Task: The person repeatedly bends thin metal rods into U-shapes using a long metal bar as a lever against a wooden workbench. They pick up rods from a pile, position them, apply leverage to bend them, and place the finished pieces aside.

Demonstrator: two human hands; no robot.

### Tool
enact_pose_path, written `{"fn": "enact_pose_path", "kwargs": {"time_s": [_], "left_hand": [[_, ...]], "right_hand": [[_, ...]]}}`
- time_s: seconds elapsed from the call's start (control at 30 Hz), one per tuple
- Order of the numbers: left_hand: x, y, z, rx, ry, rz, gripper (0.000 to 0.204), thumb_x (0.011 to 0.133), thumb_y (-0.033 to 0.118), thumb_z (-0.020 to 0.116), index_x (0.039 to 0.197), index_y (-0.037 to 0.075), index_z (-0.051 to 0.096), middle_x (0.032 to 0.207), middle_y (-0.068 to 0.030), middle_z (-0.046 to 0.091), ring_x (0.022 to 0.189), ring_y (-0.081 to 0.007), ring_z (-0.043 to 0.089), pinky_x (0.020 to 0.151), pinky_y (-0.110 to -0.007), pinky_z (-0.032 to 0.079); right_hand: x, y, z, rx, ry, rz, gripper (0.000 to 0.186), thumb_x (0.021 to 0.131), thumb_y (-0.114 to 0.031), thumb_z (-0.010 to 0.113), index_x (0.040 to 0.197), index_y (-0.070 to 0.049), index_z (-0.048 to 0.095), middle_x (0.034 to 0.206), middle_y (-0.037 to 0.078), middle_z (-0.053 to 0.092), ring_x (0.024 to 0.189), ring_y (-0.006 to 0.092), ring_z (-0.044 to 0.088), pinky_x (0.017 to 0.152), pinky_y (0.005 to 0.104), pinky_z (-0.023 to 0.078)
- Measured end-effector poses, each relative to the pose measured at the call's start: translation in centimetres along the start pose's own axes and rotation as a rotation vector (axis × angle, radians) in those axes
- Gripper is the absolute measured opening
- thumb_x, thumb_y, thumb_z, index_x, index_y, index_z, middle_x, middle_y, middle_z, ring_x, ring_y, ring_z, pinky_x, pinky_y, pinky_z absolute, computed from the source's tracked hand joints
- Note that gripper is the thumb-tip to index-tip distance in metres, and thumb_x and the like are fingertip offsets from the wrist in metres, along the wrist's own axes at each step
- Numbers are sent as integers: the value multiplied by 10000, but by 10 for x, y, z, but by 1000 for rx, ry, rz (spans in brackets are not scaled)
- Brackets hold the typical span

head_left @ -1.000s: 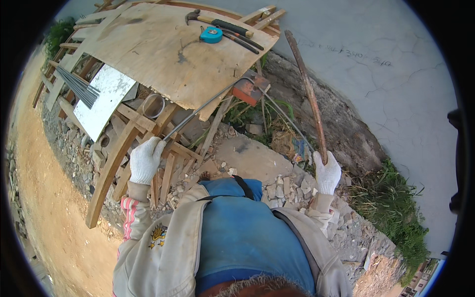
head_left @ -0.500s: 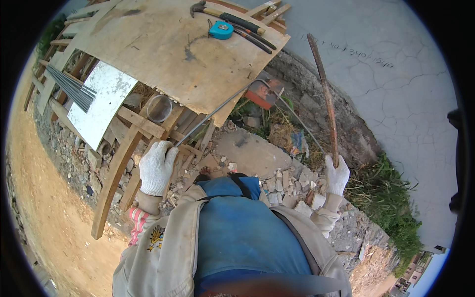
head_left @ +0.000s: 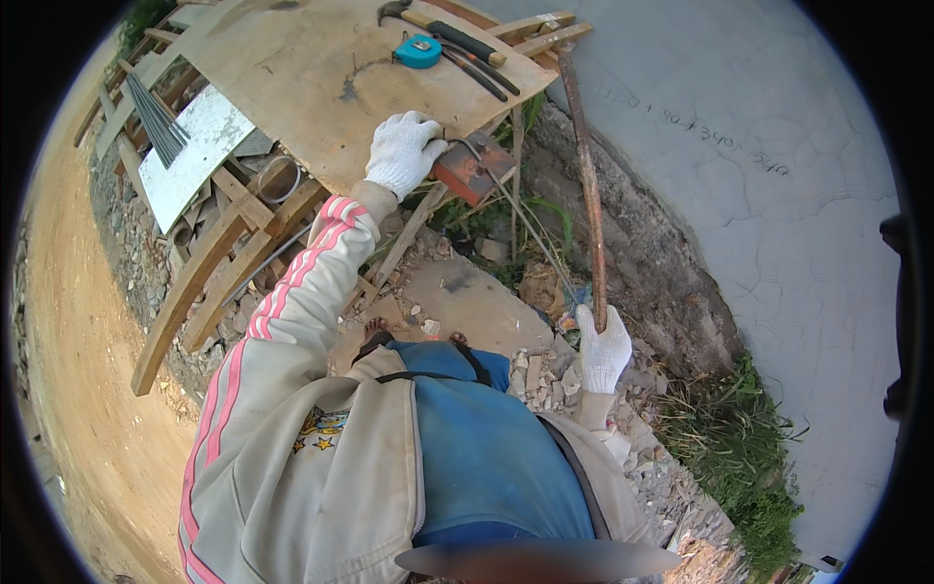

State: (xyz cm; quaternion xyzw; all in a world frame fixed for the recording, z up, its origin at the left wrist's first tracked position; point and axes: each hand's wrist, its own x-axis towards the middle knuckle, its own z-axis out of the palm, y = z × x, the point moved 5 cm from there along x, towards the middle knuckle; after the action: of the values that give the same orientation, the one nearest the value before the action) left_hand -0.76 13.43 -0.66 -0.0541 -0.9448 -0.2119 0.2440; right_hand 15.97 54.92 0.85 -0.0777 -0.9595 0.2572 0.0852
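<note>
My gloved left hand [head_left: 402, 154] is closed on the thin grey metal rod [head_left: 547, 251] near its bend, beside a red-and-dark block [head_left: 471, 173] at the plywood board's [head_left: 277, 68] edge. Part of the rod is hidden under my left arm. My gloved right hand [head_left: 603, 352] grips the lower end of a long rusty bar [head_left: 590, 186], which points upward, right of the rod. A hammer [head_left: 465, 39], a turquoise tape measure [head_left: 417, 51] and a long-handled tool [head_left: 475, 78] lie on the board above my left hand.
Timber pieces [head_left: 185, 294], a white panel [head_left: 195, 151] and a bundle of grey rods [head_left: 156, 119] are at left, beside a dirt path [head_left: 78, 370]. Rubble [head_left: 550, 375] lies below me. Grass [head_left: 720, 438] lines the foot of a cracked grey wall [head_left: 798, 263] at right.
My left hand has moved up and right along the rod to its bend by the block. My right hand and the bar have shifted left in the picture.
</note>
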Motion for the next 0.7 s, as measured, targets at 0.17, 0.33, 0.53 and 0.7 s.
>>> {"fn": "enact_pose_path", "kwargs": {"time_s": [0.17, 0.33, 0.53, 0.7], "left_hand": [[-5, -2, 3, -7, 27, 25, 191, 939, 305, 734, 1009, 136, 789, 1078, -99, 714, 1106, -362, 661, 975, -488, 524], [-6, 0, 4, 67, -20, -26, 201, 960, 304, 723, 1042, 131, 786, 1149, -87, 714, 1166, -342, 647, 1001, -473, 524], [-8, 0, 4, 64, -13, -31, 225, 971, 312, 717, 1075, 123, 781, 1150, -82, 706, 1182, -337, 639, 1021, -470, 520], [-9, -1, 7, 69, -21, -30, 229, 973, 305, 717, 1072, 103, 762, 1190, -87, 701, 1204, -342, 632, 1032, -468, 519]], "right_hand": [[22, 29, -36, 77, -150, -31, 349, 973, -355, 779, 993, -29, 656, 772, 130, 570, 672, 293, 503, 683, 389, 487], [64, 78, -74, -77, -176, -87, 368, 959, -395, 795, 965, -52, 661, 754, 136, 579, 653, 277, 491, 659, 373, 483], [131, 128, -76, -396, -270, -252, 494, 921, -482, 808, 796, -45, 616, 658, 194, 524, 618, 413, 495, 597, 449, 469], [205, 137, -69, -502, -331, -423, 518, 892, -518, 813, 804, -45, 623, 714, 224, 576, 680, 465, 522, 610, 472, 472]]}}
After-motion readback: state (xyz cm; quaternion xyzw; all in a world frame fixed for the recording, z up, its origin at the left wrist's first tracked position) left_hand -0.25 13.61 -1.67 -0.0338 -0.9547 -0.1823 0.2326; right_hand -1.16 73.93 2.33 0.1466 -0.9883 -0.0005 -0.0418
